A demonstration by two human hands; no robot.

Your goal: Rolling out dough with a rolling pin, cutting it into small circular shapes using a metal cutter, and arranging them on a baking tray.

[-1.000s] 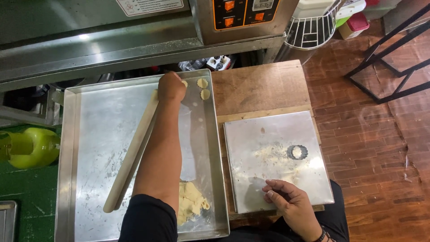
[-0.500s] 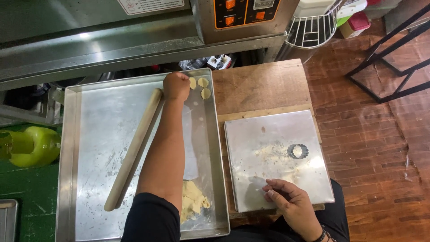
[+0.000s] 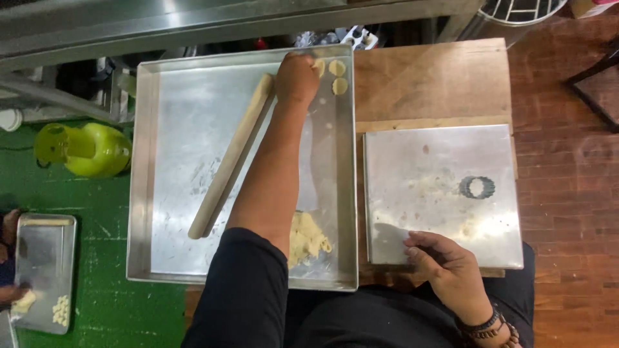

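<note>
Just beyond my left hand (image 3: 296,77), its fingers bunched over a dough round (image 3: 319,66), two more rounds (image 3: 338,76) sit placed; the scrap dough (image 3: 306,237) remains; my right hand (image 3: 445,264) rests empty.

single head-worn view, looking straight down, fairly close over baking tray (image 3: 145,193) and steel board (image 3: 445,154)
</note>
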